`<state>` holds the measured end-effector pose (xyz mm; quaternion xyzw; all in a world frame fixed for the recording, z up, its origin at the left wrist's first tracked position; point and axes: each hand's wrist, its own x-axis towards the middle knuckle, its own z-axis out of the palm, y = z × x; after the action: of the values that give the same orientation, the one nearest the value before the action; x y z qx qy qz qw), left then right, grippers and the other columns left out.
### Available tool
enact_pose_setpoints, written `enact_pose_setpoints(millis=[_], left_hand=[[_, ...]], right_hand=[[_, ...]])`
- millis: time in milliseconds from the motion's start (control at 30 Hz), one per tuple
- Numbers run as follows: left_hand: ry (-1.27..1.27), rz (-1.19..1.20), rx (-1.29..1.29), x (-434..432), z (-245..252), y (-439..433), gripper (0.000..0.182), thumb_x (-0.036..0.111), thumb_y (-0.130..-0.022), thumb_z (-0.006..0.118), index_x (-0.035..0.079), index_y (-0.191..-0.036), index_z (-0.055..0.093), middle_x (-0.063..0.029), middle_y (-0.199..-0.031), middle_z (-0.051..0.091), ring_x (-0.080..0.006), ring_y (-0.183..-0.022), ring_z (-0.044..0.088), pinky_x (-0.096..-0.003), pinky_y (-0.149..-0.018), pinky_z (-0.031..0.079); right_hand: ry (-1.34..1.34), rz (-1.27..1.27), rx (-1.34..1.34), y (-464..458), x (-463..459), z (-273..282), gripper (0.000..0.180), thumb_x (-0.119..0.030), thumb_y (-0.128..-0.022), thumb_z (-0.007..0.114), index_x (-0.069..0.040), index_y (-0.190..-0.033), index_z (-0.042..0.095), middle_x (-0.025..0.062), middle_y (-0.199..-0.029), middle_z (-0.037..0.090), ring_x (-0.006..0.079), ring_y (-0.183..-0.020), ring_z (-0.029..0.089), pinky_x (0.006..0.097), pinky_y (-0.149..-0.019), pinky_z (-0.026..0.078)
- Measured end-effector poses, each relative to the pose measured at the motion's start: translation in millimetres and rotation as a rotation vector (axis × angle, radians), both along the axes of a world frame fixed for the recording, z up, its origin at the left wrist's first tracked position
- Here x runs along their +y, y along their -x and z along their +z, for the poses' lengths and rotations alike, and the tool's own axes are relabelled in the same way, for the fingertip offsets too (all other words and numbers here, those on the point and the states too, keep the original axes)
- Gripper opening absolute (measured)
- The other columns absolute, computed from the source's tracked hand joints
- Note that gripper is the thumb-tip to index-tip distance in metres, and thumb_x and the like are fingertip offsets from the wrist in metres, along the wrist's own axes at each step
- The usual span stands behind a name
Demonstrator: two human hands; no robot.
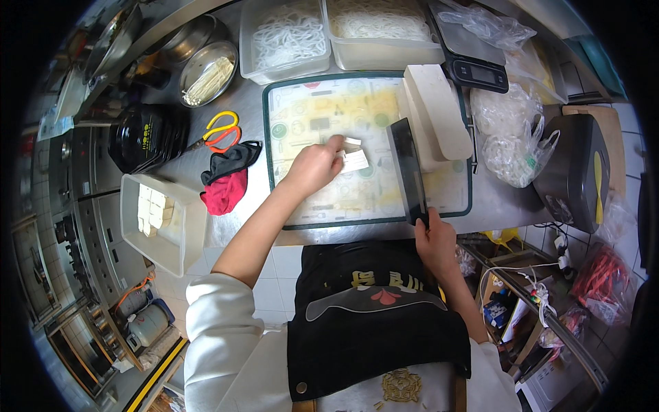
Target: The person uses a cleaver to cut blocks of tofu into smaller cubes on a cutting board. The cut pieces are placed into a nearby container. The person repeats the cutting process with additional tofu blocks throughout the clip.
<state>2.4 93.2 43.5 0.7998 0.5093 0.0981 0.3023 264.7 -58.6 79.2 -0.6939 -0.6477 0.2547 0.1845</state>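
With fingers bent, my left hand touches small cut white pieces, perhaps tofu, on a patterned cutting board with a dark green rim. The handle of a broad-bladed kitchen knife is gripped in my right hand at the board's near edge; the blade points away from me. Just right of the blade, long white blocks, tofu-like, lie stacked on the board. At the left, a plastic tub holds cut white blocks.
Tubs of white noodles and a digital scale stand behind the board. Left of it are scissors, black and red cloths, a metal bowl of enoki mushrooms and black containers. Bagged noodles lie at the right.
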Motion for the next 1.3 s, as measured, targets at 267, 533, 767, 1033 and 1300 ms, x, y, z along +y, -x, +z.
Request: enact_pose_setpoints(millis=[267,533,767,1033,1300], left_hand=[[0.102,0.150,-0.331,21,-22,-2,0.044,0.008,-0.086,0.050,-0.003,-0.128,0.051,-0.0263,-0.121,0.058,-0.0373,-0.113,0.057,-0.0406,-0.098,0.045],[-0.014,0.112,-0.084,52,-40,-17,0.036,0.016,-0.087,0.054,0.000,-0.118,0.060,-0.0215,-0.115,0.056,-0.0379,-0.109,0.052,-0.0424,-0.096,0.044],[0.182,0.023,-0.036,65,-20,-23,0.024,0.018,-0.087,0.056,-0.001,-0.100,0.060,-0.0215,-0.099,0.061,-0.0353,-0.097,0.059,-0.0407,-0.087,0.047],[0.018,0.027,-0.044,66,-33,-30,0.028,0.016,-0.084,0.060,-0.003,-0.105,0.061,-0.0204,-0.096,0.064,-0.0360,-0.095,0.062,-0.0416,-0.085,0.049],[0.327,0.021,-0.006,76,-26,-31,0.023,0.017,-0.077,0.070,-0.001,-0.090,0.068,-0.0171,-0.087,0.070,-0.0291,-0.083,0.068,-0.0369,-0.076,0.053]], right_hand=[[-0.024,-0.005,0.012,2,2,1,0.013,-0.011,-0.086,0.060,-0.001,-0.091,0.053,0.0154,-0.052,0.055,0.0394,-0.051,0.057,0.0501,-0.046,0.042],[0.001,-0.007,0.021,6,2,6,0.013,-0.011,-0.086,0.060,-0.001,-0.087,0.052,0.0149,-0.051,0.054,0.0394,-0.051,0.057,0.0493,-0.046,0.041],[-0.020,-0.005,0.028,7,1,7,0.012,-0.010,-0.086,0.060,-0.002,-0.086,0.051,0.0142,-0.051,0.054,0.0387,-0.050,0.057,0.0485,-0.045,0.041],[-0.030,-0.005,0.028,6,0,6,0.013,-0.009,-0.086,0.060,-0.001,-0.087,0.051,0.0139,-0.050,0.054,0.0381,-0.049,0.057,0.0484,-0.045,0.041],[-0.003,-0.013,0.046,4,-3,6,0.013,-0.010,-0.086,0.061,-0.001,-0.088,0.052,0.0144,-0.050,0.054,0.0385,-0.049,0.057,0.0485,-0.045,0.041]])
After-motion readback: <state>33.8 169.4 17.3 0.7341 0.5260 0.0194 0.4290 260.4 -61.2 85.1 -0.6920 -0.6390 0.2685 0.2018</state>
